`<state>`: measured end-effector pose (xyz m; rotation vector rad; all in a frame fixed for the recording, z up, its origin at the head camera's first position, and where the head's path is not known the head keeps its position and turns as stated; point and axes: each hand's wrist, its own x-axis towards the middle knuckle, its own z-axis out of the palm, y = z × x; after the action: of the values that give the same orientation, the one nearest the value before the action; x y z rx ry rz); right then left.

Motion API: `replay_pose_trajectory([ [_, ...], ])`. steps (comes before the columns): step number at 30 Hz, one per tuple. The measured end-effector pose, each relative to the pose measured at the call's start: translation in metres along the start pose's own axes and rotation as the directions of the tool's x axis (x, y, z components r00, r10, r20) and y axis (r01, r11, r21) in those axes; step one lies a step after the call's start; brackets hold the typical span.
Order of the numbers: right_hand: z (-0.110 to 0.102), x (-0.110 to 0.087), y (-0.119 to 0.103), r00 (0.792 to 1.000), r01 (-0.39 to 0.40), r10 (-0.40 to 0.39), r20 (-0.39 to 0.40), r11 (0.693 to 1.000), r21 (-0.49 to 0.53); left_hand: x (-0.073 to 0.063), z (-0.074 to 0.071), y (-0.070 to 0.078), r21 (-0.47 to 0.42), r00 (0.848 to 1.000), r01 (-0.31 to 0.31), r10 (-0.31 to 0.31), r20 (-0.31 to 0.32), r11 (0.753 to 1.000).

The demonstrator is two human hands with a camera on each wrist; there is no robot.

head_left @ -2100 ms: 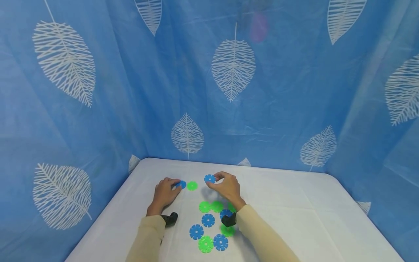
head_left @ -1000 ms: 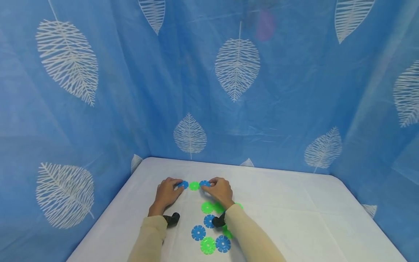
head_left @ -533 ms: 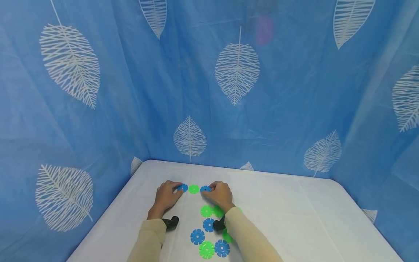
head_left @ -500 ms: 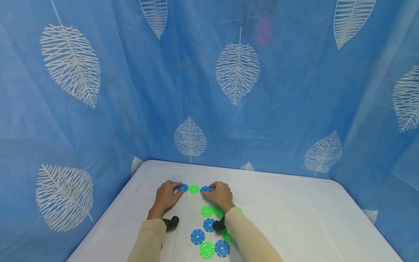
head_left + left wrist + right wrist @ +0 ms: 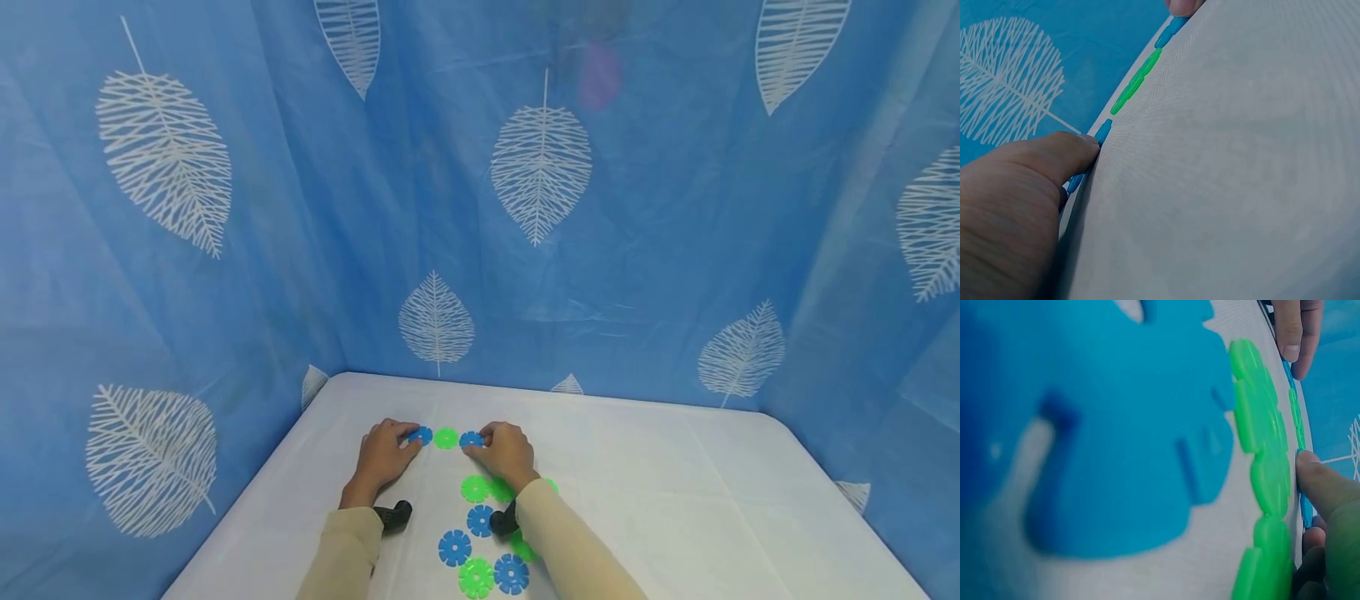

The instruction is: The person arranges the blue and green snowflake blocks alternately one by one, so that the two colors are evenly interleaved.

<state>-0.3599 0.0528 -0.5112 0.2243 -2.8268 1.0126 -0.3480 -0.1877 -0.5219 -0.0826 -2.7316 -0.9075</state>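
Observation:
Three notched plastic interlocking discs lie in a short row toward the table's far left: a green disc between two blue ones. My left hand holds the left blue disc at its outer edge with thumb and forefinger. On the other end, my right hand pinches the right blue disc by its right side. From the left wrist, the thumb covers part of its disc, and the row lies flat along the tabletop. In the right wrist view, the right thumb presses against the blue disc.
Nearer me lie several more discs, including a green disc, a blue disc and a green disc; my right forearm hides some. A white cloth covers the table. A blue leaf-print curtain encloses its back and sides.
My right hand has brought its blue disc left and down to the table beside the green one. Over the last half second both hands have stayed nearly still.

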Motion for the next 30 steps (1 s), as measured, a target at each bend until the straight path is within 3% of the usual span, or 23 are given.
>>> replay_pose_trajectory([
  [12, -0.001, -0.005, -0.002, 0.999, 0.030, -0.031, -0.020, 1.000, -0.002, 0.001, -0.001, 0.000, 0.008, 1.000, 0.004, -0.004, -0.009, 1.000],
  [23, -0.005, -0.008, 0.005, 0.998, 0.048, -0.047, 0.029, 0.999, -0.004, -0.004, 0.004, 0.002, 0.022, 1.000, -0.006, 0.006, -0.008, 1.000],
  [30, -0.020, -0.009, 0.003, 0.995, 0.103, -0.102, -0.015, 0.988, 0.119, -0.002, 0.001, 0.001, 0.027, 1.000, -0.005, 0.006, -0.010, 1.000],
])
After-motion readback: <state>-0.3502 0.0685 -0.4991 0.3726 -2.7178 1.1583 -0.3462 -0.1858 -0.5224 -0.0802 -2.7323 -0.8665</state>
